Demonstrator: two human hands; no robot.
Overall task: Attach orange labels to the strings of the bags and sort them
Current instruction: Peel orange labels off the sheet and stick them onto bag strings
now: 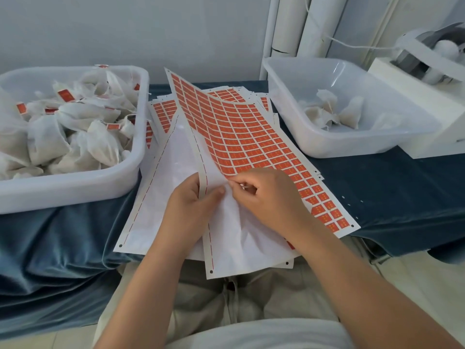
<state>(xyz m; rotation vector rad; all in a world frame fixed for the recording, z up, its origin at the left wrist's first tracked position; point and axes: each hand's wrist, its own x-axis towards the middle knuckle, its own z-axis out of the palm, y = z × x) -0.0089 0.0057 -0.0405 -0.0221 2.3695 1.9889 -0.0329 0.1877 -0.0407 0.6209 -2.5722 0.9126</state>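
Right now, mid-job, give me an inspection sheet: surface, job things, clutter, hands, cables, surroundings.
Surface: blue cloth, wrinkled at the left.
Job's things: label sheet partly stripped; left tub heaped with labelled bags; right tub holds few loose bags, no labels visible.
Clutter: bare sheets under it.
Hands: left hand grips the sheet's edge; right hand fingers pinch at it.
Cables: white cord toward white machine.
Surroundings: pale wall, white pipes.

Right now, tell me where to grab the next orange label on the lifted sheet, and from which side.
Pinch the corner of an orange label at the grid's near-left edge, coming from the stripped white side, as the right hand does. The left hand holds the label sheet curved up there, likely lifting corners.
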